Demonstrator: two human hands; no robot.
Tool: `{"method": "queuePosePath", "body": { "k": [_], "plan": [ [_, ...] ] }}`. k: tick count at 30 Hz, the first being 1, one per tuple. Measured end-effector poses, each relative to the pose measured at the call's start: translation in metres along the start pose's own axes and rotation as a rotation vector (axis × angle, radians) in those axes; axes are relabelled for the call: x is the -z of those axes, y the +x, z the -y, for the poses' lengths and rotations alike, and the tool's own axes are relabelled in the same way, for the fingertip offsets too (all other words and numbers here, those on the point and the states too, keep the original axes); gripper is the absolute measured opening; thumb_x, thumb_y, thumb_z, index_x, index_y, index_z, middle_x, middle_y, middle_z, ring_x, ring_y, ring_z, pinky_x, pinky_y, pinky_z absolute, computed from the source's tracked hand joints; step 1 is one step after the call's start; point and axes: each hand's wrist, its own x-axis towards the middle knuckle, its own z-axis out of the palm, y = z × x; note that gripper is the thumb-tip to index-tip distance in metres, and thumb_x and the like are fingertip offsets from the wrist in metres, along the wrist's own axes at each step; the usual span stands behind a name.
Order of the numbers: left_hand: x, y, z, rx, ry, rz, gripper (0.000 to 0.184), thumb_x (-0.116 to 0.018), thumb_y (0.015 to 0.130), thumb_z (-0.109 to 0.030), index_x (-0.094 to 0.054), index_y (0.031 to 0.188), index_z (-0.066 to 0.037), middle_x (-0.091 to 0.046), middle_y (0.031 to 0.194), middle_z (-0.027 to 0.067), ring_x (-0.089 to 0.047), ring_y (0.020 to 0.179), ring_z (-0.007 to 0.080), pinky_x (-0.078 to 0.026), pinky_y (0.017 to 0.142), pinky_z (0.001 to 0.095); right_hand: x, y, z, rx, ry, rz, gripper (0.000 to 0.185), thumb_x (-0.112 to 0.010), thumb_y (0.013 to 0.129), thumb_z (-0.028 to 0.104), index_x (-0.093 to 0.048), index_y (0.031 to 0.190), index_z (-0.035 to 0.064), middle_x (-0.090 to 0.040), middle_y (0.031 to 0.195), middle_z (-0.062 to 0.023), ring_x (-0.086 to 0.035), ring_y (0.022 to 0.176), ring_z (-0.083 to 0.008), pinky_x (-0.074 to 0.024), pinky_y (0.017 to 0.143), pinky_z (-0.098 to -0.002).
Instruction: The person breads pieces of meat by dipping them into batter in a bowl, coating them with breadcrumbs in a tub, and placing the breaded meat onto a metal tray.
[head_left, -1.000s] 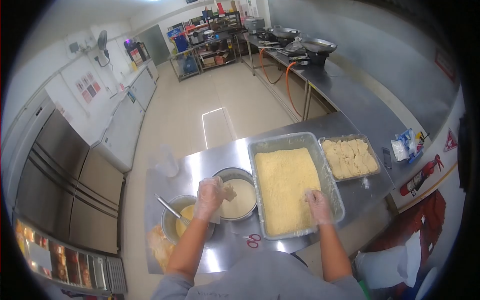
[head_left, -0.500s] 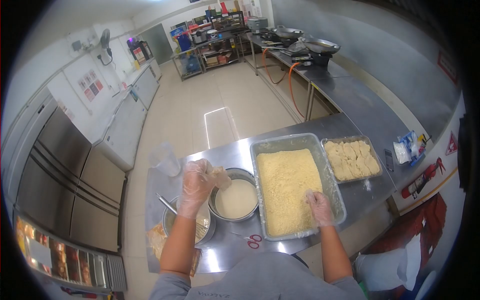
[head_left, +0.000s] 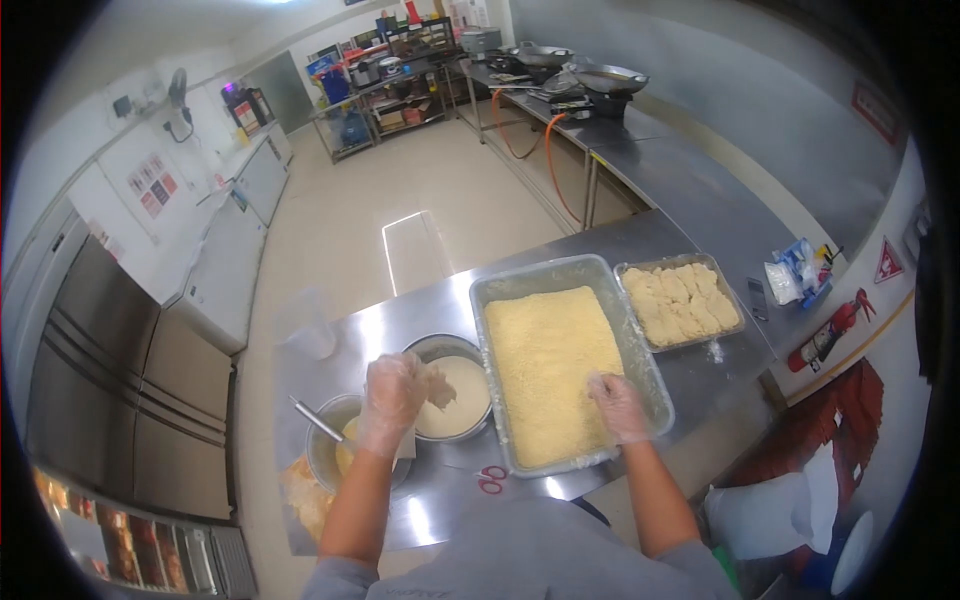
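My left hand (head_left: 390, 395), in a clear plastic glove, is closed on a pale, floppy piece of food (head_left: 440, 386). The piece hangs over the round metal pot (head_left: 412, 350) of creamy white batter (head_left: 466, 388). Whether it touches the batter, I cannot tell. My right hand (head_left: 618, 408), also gloved, is over the right side of a grey tub (head_left: 655, 395) filled with yellow crumbs (head_left: 550, 370). Its fingers are curled together, and anything inside them is hidden. Below my left wrist stands a metal bowl (head_left: 318, 462) with a metal-handled utensil (head_left: 318, 420) in it.
A tray of pale, flat pieces (head_left: 682, 305) sits right of the tub. Red-handled scissors (head_left: 491, 480) lie near the front edge. A clear jug (head_left: 312, 330) stands at the left edge, and a phone (head_left: 757, 298) lies at the right. Woks (head_left: 605, 78) stand farther back.
The view has shifted, so the table appears farther left. My left hand has come lower and closer to the batter pot with the pale piece. My right hand stays over the crumbs.
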Motion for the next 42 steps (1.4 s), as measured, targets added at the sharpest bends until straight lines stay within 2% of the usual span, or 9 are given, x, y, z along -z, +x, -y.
{"method": "queuePosePath", "body": {
  "k": [7,10,13,19,22,28,35,39,42],
  "plan": [
    [-0.021,-0.013,0.028,0.034,0.192,0.018,0.038,-0.094,0.081,-0.021,-0.064,0.067,-0.002,-0.068,0.068,0.0214,-0.066,0.059,0.0337,-0.052,0.060,0.0462,0.012,0.002,0.043,-0.021,-0.171,0.250,0.038,-0.069,0.110,0.034,-0.074,0.103,-0.0029,-0.068,0.084,-0.0207,-0.068,0.080,-0.0242,-0.0545,0.079,-0.0399],
    [-0.022,-0.016,0.046,0.006,0.178,-0.052,0.039,-0.096,0.078,-0.021,-0.064,0.066,-0.003,-0.067,0.067,0.0219,-0.064,0.058,0.0347,-0.051,0.059,0.0466,0.013,0.015,0.025,-0.031,-0.119,0.116,0.031,-0.069,0.111,0.030,-0.075,0.107,0.0001,-0.072,0.090,-0.0124,-0.064,0.084,-0.0161,-0.0540,0.081,-0.0365],
    [-0.030,-0.019,0.057,-0.037,0.287,-0.101,0.038,-0.096,0.075,-0.019,-0.063,0.065,-0.003,-0.067,0.068,0.0229,-0.064,0.059,0.0376,-0.051,0.059,0.0467,0.024,0.044,0.014,-0.151,-0.275,0.076,0.034,-0.068,0.111,0.032,-0.076,0.106,-0.0010,-0.076,0.095,-0.0176,-0.071,0.088,-0.0253,-0.0552,0.084,-0.0390],
    [-0.034,-0.026,0.026,0.072,0.289,-0.148,0.032,-0.092,0.079,-0.013,-0.064,0.069,-0.001,-0.066,0.069,0.0252,-0.066,0.062,0.0409,-0.052,0.060,0.0480,0.013,0.110,-0.006,0.056,-0.615,0.204,0.029,-0.069,0.106,0.029,-0.081,0.113,0.0035,-0.079,0.113,-0.0245,-0.075,0.105,-0.0451,-0.0590,0.091,-0.0507],
    [-0.040,-0.029,0.034,0.100,0.358,-0.171,0.028,-0.088,0.081,-0.010,-0.065,0.070,0.000,-0.066,0.068,0.0248,-0.067,0.061,0.0390,-0.052,0.059,0.0474,-0.018,0.134,-0.068,0.093,-0.559,0.266,0.021,-0.068,0.100,0.021,-0.082,0.106,0.0064,-0.078,0.111,-0.0243,-0.075,0.103,-0.0452,-0.0603,0.090,-0.0546],
    [-0.039,-0.029,0.011,0.101,0.342,-0.233,0.020,-0.083,0.081,-0.005,-0.066,0.073,0.001,-0.064,0.067,0.0257,-0.065,0.059,0.0394,-0.051,0.058,0.0472,-0.045,0.145,-0.075,0.216,-1.006,0.449,0.018,-0.062,0.096,0.011,-0.079,0.098,0.0064,-0.077,0.107,-0.0221,-0.077,0.103,-0.0414,-0.0631,0.088,-0.0532],
    [-0.050,-0.033,0.025,0.117,0.376,-0.300,0.023,-0.086,0.078,-0.006,-0.064,0.074,0.000,-0.063,0.068,0.0245,-0.061,0.058,0.0400,-0.048,0.058,0.0490,-0.048,0.154,-0.087,0.294,-0.805,0.397,0.012,-0.065,0.093,0.007,-0.077,0.091,0.0051,-0.075,0.100,-0.0225,-0.076,0.098,-0.0424,-0.0602,0.084,-0.0557],
    [-0.052,-0.035,0.030,0.161,0.398,-0.297,0.025,-0.087,0.078,-0.009,-0.063,0.075,-0.001,-0.060,0.066,0.0234,-0.058,0.058,0.0402,-0.046,0.058,0.0491,-0.019,0.157,-0.021,0.293,-0.529,0.298,0.008,-0.072,0.094,0.011,-0.077,0.095,0.0054,-0.075,0.099,-0.0240,-0.075,0.096,-0.0419,-0.0588,0.082,-0.0525],
    [-0.054,-0.046,0.062,-0.079,0.576,-0.439,0.026,-0.087,0.079,-0.012,-0.063,0.076,-0.001,-0.057,0.065,0.0216,-0.058,0.060,0.0391,-0.045,0.059,0.0489,0.023,0.166,0.018,0.156,-0.213,0.199,0.013,-0.076,0.098,0.017,-0.079,0.102,0.0049,-0.077,0.095,-0.0192,-0.074,0.088,-0.0343,-0.0588,0.080,-0.0445]
  ]
}}
